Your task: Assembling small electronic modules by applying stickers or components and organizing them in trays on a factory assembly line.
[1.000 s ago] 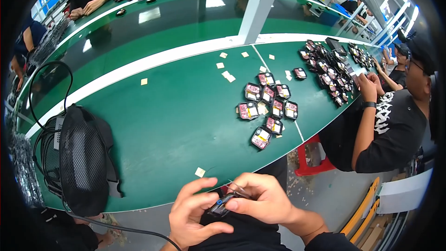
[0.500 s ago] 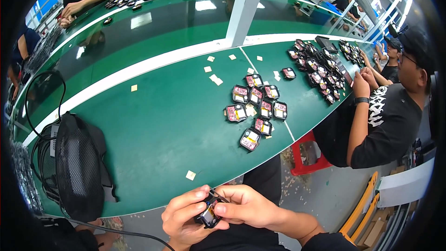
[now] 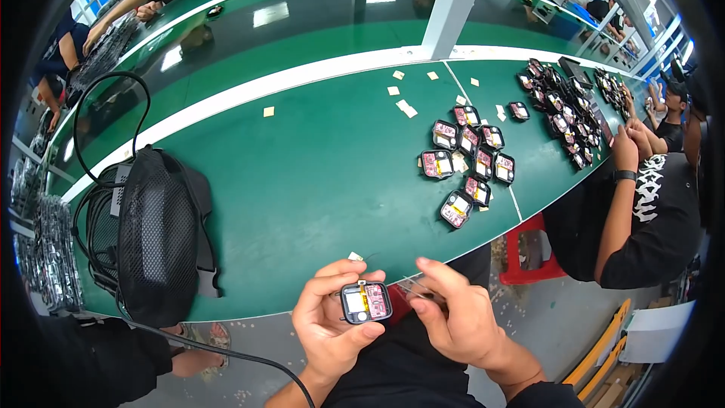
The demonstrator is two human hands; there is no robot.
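My left hand (image 3: 332, 321) holds a small square black device (image 3: 365, 302) with its open back up, showing a red circuit board and a pale battery. My right hand (image 3: 451, 316) is just to its right, fingertips pinched on a thin clear strip (image 3: 411, 285) that is hard to make out. Both hands hover over my lap, just off the near edge of the green table (image 3: 302, 174). A cluster of several like open devices (image 3: 468, 159) lies on the table farther out to the right.
A black mesh bag (image 3: 155, 234) with cables sits on the table's left. Small paper tabs (image 3: 404, 106) are scattered mid-table. A person in a black shirt (image 3: 642, 211) works at right beside more devices (image 3: 563, 106). Other people work across the far bench.
My hands have drawn apart and the device has turned face-up in my left hand. The view has shifted, so the table and devices sit lower in the picture.
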